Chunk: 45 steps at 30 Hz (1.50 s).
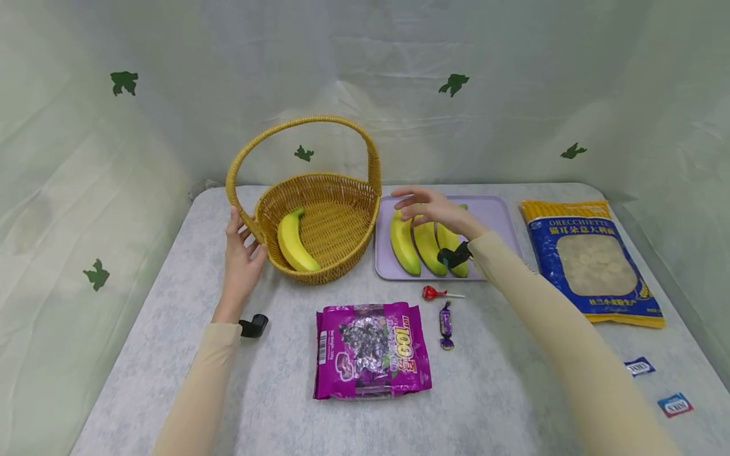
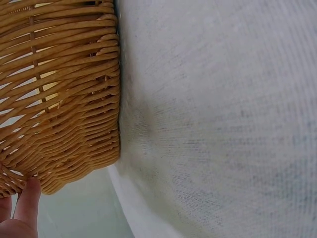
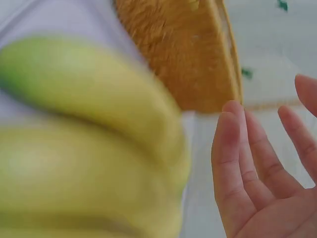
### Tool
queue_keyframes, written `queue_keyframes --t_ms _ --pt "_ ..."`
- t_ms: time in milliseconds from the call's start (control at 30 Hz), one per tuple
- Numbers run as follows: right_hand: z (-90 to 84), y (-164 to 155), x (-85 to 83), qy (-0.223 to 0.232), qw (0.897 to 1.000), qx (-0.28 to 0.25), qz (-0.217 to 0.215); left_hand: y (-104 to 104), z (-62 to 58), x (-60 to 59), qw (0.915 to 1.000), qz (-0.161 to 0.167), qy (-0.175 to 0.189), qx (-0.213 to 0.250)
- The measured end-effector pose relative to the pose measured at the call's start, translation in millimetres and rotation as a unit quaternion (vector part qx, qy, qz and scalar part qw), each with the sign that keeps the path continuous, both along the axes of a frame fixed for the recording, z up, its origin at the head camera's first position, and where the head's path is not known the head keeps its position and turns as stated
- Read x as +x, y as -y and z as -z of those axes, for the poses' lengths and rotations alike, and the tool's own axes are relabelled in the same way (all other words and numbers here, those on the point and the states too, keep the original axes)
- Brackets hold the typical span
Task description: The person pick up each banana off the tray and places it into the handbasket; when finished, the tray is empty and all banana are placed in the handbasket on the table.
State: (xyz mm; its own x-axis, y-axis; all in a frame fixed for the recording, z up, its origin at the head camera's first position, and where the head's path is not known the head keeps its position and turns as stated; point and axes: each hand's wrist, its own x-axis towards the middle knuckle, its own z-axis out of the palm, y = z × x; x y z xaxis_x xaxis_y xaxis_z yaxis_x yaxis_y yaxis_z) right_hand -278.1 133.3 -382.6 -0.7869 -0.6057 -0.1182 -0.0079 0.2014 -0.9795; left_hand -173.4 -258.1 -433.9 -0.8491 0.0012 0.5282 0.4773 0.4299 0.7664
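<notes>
Here left hand touches basket rim; right hand hovers over bananas.

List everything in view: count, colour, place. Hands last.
basket: 1, tan wicker with arched handle, table's far left of centre
banana in basket: 1, yellow-green
tray: 1, lilac, right of the basket
bananas on tray: 3, yellow-green, side by side
candy bag: 1, purple, near centre
lollipop: 1, red, in front of the tray
wrapped candy: 1, purple, right of the bag
pasta bag: 1, blue and yellow, far right
small packets: 2, blue-white, near right edge
table: 1, grey cloth
left hand: fingers straight, touching the basket's outer wall
right hand: open, above the tray's bananas
</notes>
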Motion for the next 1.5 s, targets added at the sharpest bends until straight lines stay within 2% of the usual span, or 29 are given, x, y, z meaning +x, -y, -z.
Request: queue_keyframes --t_ms 133,267,433,567,700,933,1100,1433,1500 --pt "10.2 -34.8 1.3 0.013 0.999 0.018 0.046 -0.2 0.0 0.9 1.0000 -0.004 0.004 0.003" --pt "20.7 -64.0 4.6 0.009 0.994 0.061 0.091 0.0 0.1 1.1 1.0000 -0.004 0.007 0.005" --pt "27.7 -87.7 11.4 0.001 0.990 0.087 0.113 -0.6 0.0 1.0 0.9999 -0.007 0.011 0.001" --pt "31.9 -98.4 16.1 0.004 0.990 0.085 0.109 -0.8 -0.3 0.8 0.9998 -0.011 0.014 -0.003" --pt "35.4 -103.2 20.7 0.004 0.988 0.113 0.101 -0.1 0.0 0.2 0.9999 -0.007 0.011 0.000" --pt "40.4 -103.1 24.8 0.009 0.986 0.156 0.059 -0.8 0.2 0.7 1.0000 -0.002 0.004 0.003" --pt "44.4 -96.7 26.7 -0.010 0.982 0.183 0.034 -0.6 0.9 0.9 1.0000 -0.001 0.005 0.007" --pt "38.6 -78.7 29.0 -0.021 0.975 0.216 0.056 -0.3 2.0 1.8 0.9999 0.004 0.003 0.010" --pt "38.5 -78.0 28.9 -0.022 0.974 0.217 0.063 -2.6 -2.4 3.7 0.9999 0.006 0.001 0.009"
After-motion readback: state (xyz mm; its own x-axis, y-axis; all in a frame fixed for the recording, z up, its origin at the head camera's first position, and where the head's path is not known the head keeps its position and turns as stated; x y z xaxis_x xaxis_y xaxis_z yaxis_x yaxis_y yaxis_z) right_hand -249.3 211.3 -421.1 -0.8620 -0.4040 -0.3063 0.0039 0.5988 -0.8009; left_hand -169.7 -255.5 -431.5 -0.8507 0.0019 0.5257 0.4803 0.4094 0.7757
